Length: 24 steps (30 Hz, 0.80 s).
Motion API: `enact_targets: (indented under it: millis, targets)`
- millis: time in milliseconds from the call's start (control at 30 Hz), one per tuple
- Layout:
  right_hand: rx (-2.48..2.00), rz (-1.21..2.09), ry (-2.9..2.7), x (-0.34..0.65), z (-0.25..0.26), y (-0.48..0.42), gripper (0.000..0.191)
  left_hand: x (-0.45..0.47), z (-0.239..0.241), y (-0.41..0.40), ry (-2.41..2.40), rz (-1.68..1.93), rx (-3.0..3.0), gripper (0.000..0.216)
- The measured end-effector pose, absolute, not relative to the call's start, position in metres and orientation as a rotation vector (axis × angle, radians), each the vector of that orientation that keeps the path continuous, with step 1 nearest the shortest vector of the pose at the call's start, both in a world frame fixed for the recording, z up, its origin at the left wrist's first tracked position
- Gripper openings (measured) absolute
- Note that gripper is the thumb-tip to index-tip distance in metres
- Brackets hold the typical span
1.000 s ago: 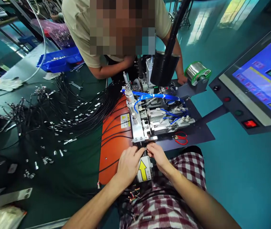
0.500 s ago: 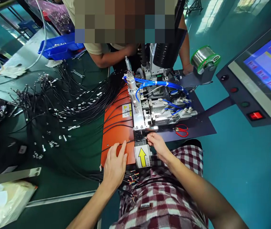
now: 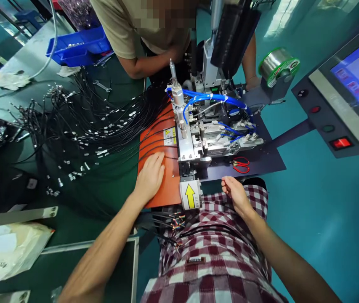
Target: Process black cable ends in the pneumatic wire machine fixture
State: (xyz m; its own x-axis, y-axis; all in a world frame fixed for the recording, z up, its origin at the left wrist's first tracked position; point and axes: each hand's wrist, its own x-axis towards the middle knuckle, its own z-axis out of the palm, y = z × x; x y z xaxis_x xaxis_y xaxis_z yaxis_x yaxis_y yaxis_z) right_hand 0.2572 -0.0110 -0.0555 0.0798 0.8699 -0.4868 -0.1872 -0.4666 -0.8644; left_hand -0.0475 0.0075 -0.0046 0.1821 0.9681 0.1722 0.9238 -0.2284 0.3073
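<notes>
My left hand [image 3: 150,176] lies flat on the orange mat [image 3: 161,187], fingers stretched over the black cables [image 3: 154,145] that run toward the metal soldering fixture [image 3: 195,143]. My right hand [image 3: 234,192] hovers at the front edge of the dark base plate [image 3: 261,162], fingers loosely curled, holding nothing that I can see. A white block with a yellow arrow [image 3: 190,195] sits between my hands.
A pile of black cables with metal ends [image 3: 81,130] covers the green bench on the left. Red snips [image 3: 240,165] lie on the base plate. A solder spool [image 3: 277,63], a touchscreen panel [image 3: 349,84], a blue bin [image 3: 78,44] and another person [image 3: 141,33] stand behind the fixture.
Both hands left the fixture's front slot. My left hand slid up and left onto the mat over the cables. My right hand drew back to the right.
</notes>
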Motion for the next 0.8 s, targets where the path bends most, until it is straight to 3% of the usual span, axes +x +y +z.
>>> enact_targets:
  millis: [167, 267, 367, 500, 800]
  targets:
    - [-1.486, 1.548, -0.688, 0.267, -0.049, -0.016, 0.037, -0.066, 0.022, -0.006, 1.596, 0.567, 2.375, 0.035]
    - [-1.485, 1.570, -0.689, 0.271, -0.042, -0.019, 0.033, -0.070, 0.034, -0.061, 1.252, 0.132, 2.594, 0.033]
    - [-1.468, 1.624, -0.703, 0.268, -0.036, -0.021, 0.031, -0.077, 0.038, -0.099, 1.281, -0.203, 2.672, 0.043]
    - [-1.443, 1.680, -0.783, 0.260, -0.028, -0.025, 0.027, -0.102, 0.043, -0.111, 1.365, -0.179, 2.589, 0.027]
    - [-1.468, 1.710, -0.880, 0.262, -0.016, -0.030, 0.023, -0.125, 0.042, -0.123, 1.420, -0.147, 2.386, 0.017]
